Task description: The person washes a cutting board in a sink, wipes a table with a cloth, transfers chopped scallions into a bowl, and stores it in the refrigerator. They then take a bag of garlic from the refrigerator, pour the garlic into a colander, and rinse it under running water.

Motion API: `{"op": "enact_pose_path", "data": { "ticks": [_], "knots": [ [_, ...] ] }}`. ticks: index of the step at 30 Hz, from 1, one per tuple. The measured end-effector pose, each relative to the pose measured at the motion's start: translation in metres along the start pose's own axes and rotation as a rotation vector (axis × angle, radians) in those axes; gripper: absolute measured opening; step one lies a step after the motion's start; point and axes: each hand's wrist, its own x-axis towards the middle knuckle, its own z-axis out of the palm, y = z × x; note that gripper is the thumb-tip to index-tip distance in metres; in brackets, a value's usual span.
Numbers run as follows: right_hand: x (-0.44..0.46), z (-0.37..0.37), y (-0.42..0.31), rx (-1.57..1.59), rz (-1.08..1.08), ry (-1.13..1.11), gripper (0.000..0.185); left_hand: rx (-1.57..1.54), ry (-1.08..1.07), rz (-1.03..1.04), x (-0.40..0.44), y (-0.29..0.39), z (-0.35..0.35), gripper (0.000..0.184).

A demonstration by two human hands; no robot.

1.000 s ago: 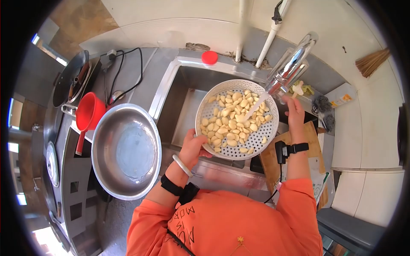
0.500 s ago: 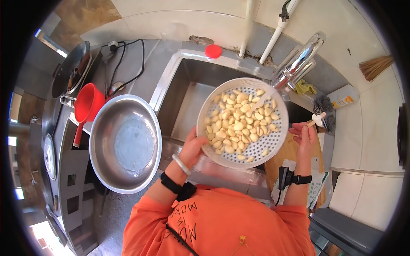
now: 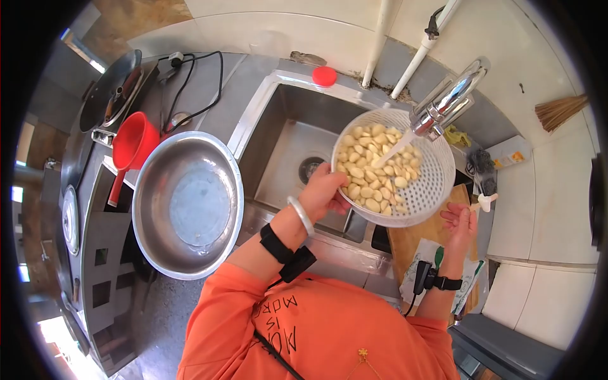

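My left hand [image 3: 324,191] grips the near left rim of a white plastic colander [image 3: 434,183], held above the right part of the sink. Peeled garlic cloves [image 3: 370,166] lie heaped toward the colander's left side, leaving its holed right side bare. A stream of water [image 3: 398,151] runs from the chrome faucet [image 3: 437,117] onto the cloves. To the right of the colander, my right hand [image 3: 460,225] pinches a small white piece [image 3: 486,202] with a thin stem and a broader end; its exact kind is unclear.
A steel basin [image 3: 201,209] stands left of the sink [image 3: 285,130], beside a red dipper [image 3: 134,142]. A red lid [image 3: 324,76] rests on the sink's back edge. A wooden board [image 3: 405,244] with a plastic packet [image 3: 421,259] lies on the right.
The colander has moved right, under the faucet, and tilted so the cloves have slid left. My left hand has followed it. My right hand has shifted slightly down and right with the white piece.
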Motion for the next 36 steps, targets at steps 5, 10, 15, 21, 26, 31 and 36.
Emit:
{"op": "enact_pose_path", "data": {
  "ticks": [5, 10, 15, 21, 26, 31, 36],
  "knots": [
    [0.006, -0.013, 0.000, -0.011, -0.041, 0.040, 0.025, 0.206, 0.043, 0.161, -0.007, -0.011, 0.000, 0.056],
    [0.005, -0.021, 0.009, -0.001, -0.029, 0.029, 0.024, 0.218, 0.064, 0.284, -0.027, -0.012, -0.026, 0.059],
    [0.001, -0.009, 0.005, -0.013, -0.003, 0.030, 0.024, 0.022, 0.049, 0.230, -0.015, -0.022, -0.025, 0.056],
    [0.004, -0.017, 0.003, 0.059, -0.072, 0.041, 0.023, 0.082, 0.031, 0.105, -0.004, -0.012, 0.015, 0.038],
    [0.001, -0.022, 0.003, 0.050, -0.077, 0.073, 0.023, 0.122, 0.002, 0.207, 0.001, -0.007, 0.023, 0.048],
    [-0.002, -0.017, -0.003, 0.033, -0.041, 0.039, 0.023, 0.101, -0.014, 0.260, 0.005, -0.011, 0.001, 0.041],
    [-0.001, -0.011, -0.001, -0.035, -0.030, 0.037, 0.023, -0.088, 0.244, 0.310, 0.002, 0.000, -0.016, 0.039]
  ]
}}
